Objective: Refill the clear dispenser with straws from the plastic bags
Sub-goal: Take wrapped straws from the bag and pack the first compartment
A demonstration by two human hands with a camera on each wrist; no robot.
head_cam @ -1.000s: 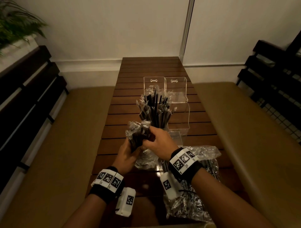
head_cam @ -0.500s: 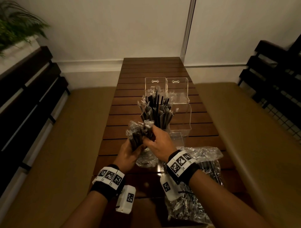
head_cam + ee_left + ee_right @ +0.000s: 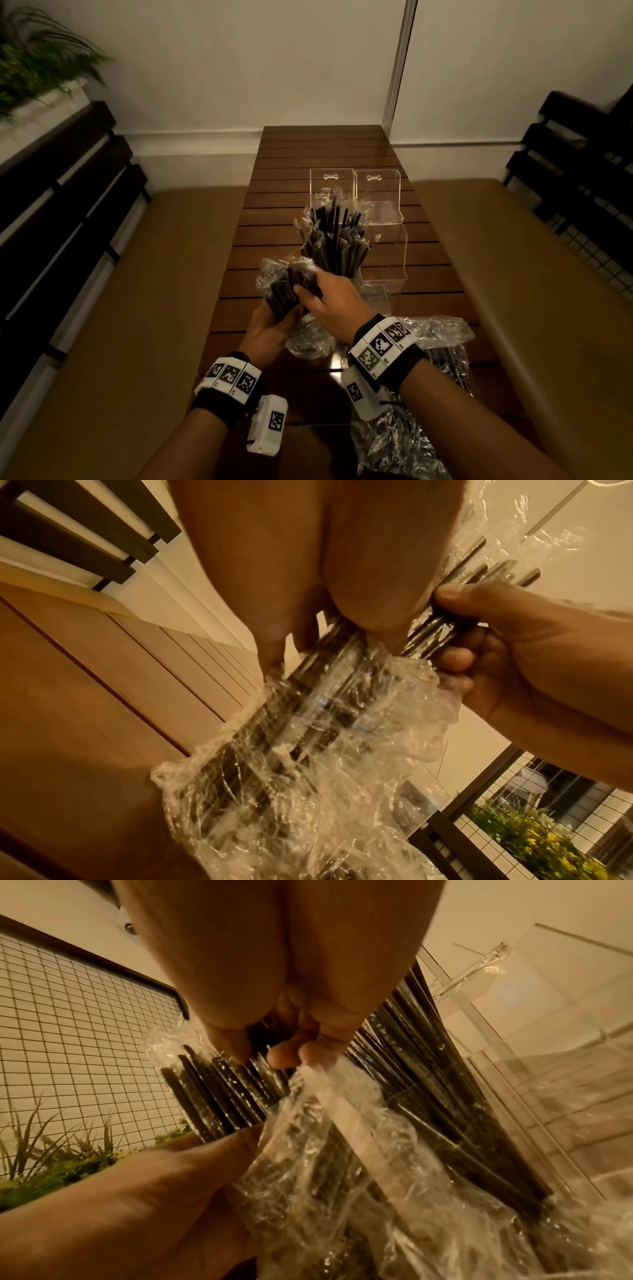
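Clear acrylic dispenser [image 3: 346, 219] stands mid-worktop [image 3: 274, 219], part-filled. I've got left hand [image 3: 270, 323] and right hand [image 3: 329, 298], both grips clamped on crinkly bag of black straws [image 3: 286, 286]. Risk: film tears, straws scatter.

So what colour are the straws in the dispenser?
Black; the straws show best in the head view.

1. no words, brand names or numbers can be read anywhere in these views.
2. the white wristband [image 3: 230, 378] on the left wrist bears square black-and-white coded markers, not text.
3. the white wristband [image 3: 383, 346] on the right wrist bears the same kind; tiny characters beside them are too small to read.
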